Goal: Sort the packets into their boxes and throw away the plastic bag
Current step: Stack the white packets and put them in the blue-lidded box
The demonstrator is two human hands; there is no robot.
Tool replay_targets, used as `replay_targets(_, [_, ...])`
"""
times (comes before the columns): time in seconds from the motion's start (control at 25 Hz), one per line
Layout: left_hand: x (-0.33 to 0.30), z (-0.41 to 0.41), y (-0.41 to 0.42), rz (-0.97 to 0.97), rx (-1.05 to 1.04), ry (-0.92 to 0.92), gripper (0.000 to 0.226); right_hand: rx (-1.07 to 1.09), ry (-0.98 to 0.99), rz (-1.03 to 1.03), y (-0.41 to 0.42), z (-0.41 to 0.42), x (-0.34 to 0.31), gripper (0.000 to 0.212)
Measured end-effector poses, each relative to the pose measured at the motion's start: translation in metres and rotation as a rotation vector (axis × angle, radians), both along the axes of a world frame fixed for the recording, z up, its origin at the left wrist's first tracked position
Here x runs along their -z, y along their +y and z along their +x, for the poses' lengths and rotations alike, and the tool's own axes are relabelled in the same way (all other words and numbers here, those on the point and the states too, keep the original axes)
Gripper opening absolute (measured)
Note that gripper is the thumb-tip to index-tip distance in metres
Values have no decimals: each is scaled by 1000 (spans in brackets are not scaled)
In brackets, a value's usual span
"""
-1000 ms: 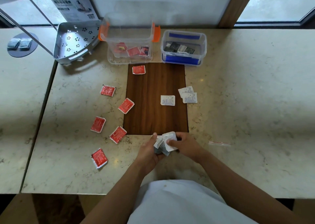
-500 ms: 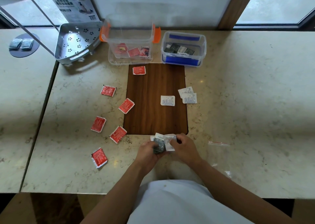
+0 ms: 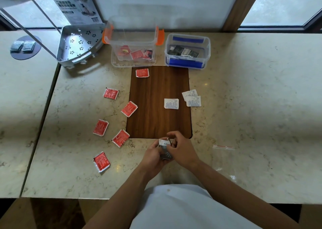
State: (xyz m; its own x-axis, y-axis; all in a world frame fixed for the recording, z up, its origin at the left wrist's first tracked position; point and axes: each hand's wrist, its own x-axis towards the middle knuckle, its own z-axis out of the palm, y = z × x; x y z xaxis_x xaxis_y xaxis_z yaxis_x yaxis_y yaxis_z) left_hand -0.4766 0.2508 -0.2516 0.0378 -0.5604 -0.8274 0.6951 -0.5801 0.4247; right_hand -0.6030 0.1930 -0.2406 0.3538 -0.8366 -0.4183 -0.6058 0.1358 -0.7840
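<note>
My left hand (image 3: 152, 154) and my right hand (image 3: 182, 148) together hold a small stack of white and grey packets (image 3: 165, 149) just below the wooden board (image 3: 159, 106). Several red packets (image 3: 129, 109) lie scattered on the marble to the left, and one red packet (image 3: 142, 72) rests at the board's top. Three white packets (image 3: 171, 103) lie at the board's right side. The orange-clipped clear box (image 3: 133, 54) holds red packets. The blue-clipped box (image 3: 187, 52) holds dark and white packets. A clear plastic bag (image 3: 223, 160) with a red zip strip lies flat to the right.
A grey perforated corner shelf (image 3: 78, 44) stands at the back left beside a printed carton (image 3: 78, 5). Two grey packets (image 3: 22, 46) sit on a dark disc on the neighbouring table. A seam (image 3: 43, 117) separates the two tables.
Both hands have gathered the fanned packets into a tighter stack, with the grey side now facing up. The hands stay at the board's lower edge.
</note>
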Motion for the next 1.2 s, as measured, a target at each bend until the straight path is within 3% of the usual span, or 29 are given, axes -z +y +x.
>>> replay_targets(0.28, [0, 0, 3, 5, 51, 9, 33, 3, 45, 48, 2, 1, -1, 61])
replay_targets(0.52, [3, -1, 5, 1, 15, 102, 41, 2, 5, 174, 0, -7, 2, 46])
replay_targets(0.8, [8, -1, 4, 25, 69, 38, 35, -210, 201, -25, -3, -17, 3, 38])
replay_targets(0.92, [9, 1, 3, 22, 76, 7, 26, -143, 230, -65, -7, -16, 4, 27])
replay_targets(1.04, [5, 1, 1, 4, 21, 7, 30, 94, 231, 42, -9, -16, 4, 13])
replay_targets(1.2, [2, 0, -6, -9, -18, -90, 36, 45, 236, 70, 4, -10, 8, 30])
